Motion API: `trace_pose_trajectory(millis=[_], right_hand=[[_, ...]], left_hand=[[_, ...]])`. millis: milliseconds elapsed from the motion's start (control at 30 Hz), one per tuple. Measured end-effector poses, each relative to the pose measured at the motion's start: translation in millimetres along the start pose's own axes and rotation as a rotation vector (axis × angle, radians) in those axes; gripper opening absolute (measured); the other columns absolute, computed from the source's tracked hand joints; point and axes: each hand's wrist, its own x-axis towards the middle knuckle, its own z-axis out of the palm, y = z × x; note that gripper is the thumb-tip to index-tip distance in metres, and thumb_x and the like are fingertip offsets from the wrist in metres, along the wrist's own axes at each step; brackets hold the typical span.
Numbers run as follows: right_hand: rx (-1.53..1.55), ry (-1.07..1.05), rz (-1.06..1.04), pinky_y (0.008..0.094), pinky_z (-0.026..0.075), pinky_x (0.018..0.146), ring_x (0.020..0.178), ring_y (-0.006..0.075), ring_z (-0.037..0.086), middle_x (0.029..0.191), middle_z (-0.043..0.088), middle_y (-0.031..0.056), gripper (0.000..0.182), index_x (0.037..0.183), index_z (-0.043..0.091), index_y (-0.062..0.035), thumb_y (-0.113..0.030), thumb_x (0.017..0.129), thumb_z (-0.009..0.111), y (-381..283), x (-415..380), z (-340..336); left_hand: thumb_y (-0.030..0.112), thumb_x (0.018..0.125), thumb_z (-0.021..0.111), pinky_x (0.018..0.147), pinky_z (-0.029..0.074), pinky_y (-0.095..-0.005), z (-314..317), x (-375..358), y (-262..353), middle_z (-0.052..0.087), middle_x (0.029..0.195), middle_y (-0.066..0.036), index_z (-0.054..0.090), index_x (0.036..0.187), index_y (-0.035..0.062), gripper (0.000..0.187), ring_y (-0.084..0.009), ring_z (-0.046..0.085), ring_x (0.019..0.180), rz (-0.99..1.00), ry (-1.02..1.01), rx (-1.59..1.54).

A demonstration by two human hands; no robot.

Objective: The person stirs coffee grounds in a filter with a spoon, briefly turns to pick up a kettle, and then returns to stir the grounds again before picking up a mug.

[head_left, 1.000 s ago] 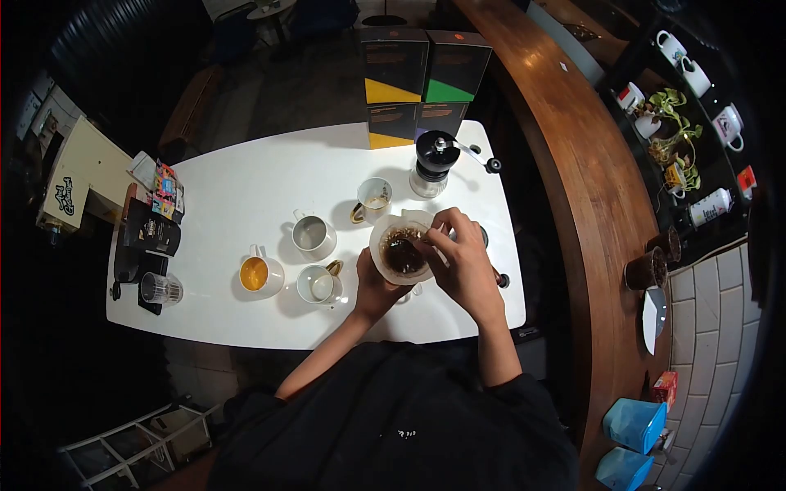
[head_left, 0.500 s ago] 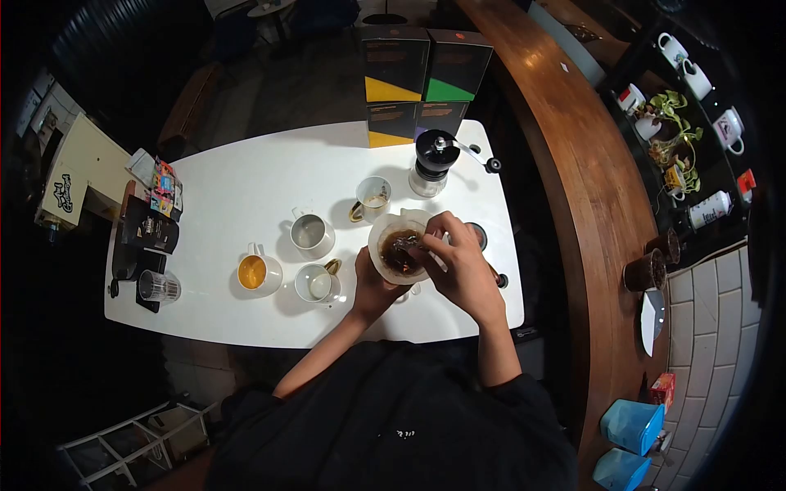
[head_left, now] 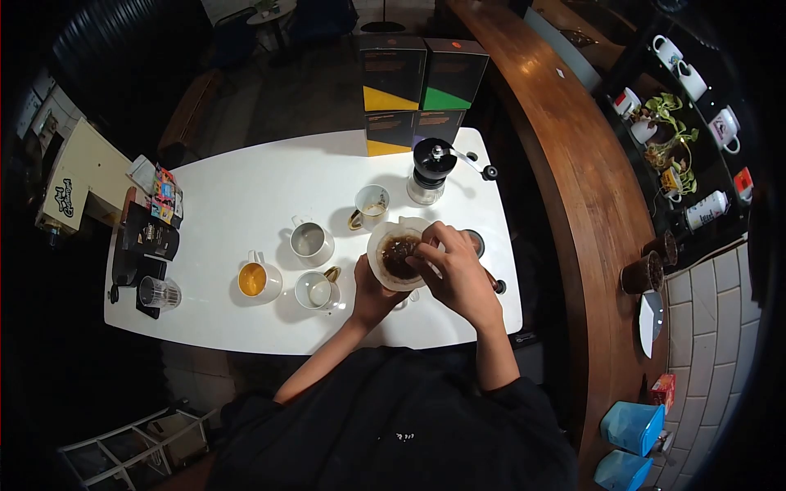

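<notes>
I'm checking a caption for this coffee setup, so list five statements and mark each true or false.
The left hand grips the coffee dripper. True.
The dripper is empty. False: it contains dark brown coffee.
The mug showing orange inside has its handle on the near side. False: that mug's handle is on the far side.
The manual coffee grinder stands before the dark boxes. True.
The right hand is well away from the dripper. False: the right hand reaches over its rim.

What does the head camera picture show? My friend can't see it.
A person's left hand holds a filter cone with dark brown stuff inside, while the fingers of the right hand bend over its rim. Four mugs and a hand grinder stand on the white table.
</notes>
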Motion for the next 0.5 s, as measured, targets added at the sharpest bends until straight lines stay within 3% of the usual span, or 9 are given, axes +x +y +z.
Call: trace_pose_trajectory(millis=[67,167,267,367,500], right_hand=[[0.129,-0.025,0.035,0.0403,0.045,0.09,0.098,0.0281,0.057,0.105,0.058,0.0087,0.012,0.098,0.072,-0.0051,-0.013,0.091,0.079,0.8,-0.5,0.7],[0.03,0.044,0.031,0.0404,0.045,0.09,0.099,0.0284,0.057,0.106,0.058,0.0087,0.013,0.099,0.072,-0.0051,-0.012,0.091,0.079,-1.4,0.0,-2.2],[-0.013,-0.024,0.015,0.0402,0.045,0.09,0.099,0.0284,0.058,0.106,0.058,0.0087,0.014,0.101,0.073,-0.0052,-0.012,0.09,0.079,0.1,-2.3,-2.8],[0.085,-0.002,0.036,0.0402,0.045,0.091,0.099,0.0283,0.058,0.106,0.058,0.0088,0.014,0.101,0.073,-0.0052,-0.012,0.09,0.079,-1.2,-2.9,-1.7],[0.013,0.048,0.062,0.0404,0.045,0.092,0.099,0.0282,0.058,0.107,0.058,0.0089,0.014,0.101,0.073,-0.0052,-0.013,0.091,0.079,-0.4,-2.9,-0.9]], left_hand=[[0.031,0.071,0.097,0.094,0.044,-0.0473,-1.8,4.3,3.1,0.06,0.121,-0.013,0.057,0.135,0.0053,0.08,-0.0337,0.056,0.11,-0.01,-0.042,-0.046],[0.031,0.071,0.097,0.094,0.044,-0.0478,-1.6,2.0,-3.5,0.062,0.121,-0.013,0.059,0.135,0.0059,0.078,-0.0338,0.057,0.109,0.015,-0.027,0.042],[0.031,0.071,0.097,0.093,0.045,-0.0481,-1.7,1.2,-3.3,0.063,0.121,-0.013,0.059,0.134,0.0065,0.077,-0.0341,0.058,0.109,0.068,-0.017,0.109],[0.031,0.071,0.097,0.092,0.045,-0.048,-0.4,5.0,3.0,0.063,0.12,-0.012,0.06,0.133,0.0067,0.076,-0.0342,0.059,0.108,-0.019,-0.036,-0.025],[0.031,0.071,0.097,0.092,0.045,-0.0476,1.8,2.4,2.3,0.064,0.119,-0.012,0.061,0.133,0.0071,0.075,-0.0344,0.059,0.108,0.025,0.021,0.006]])
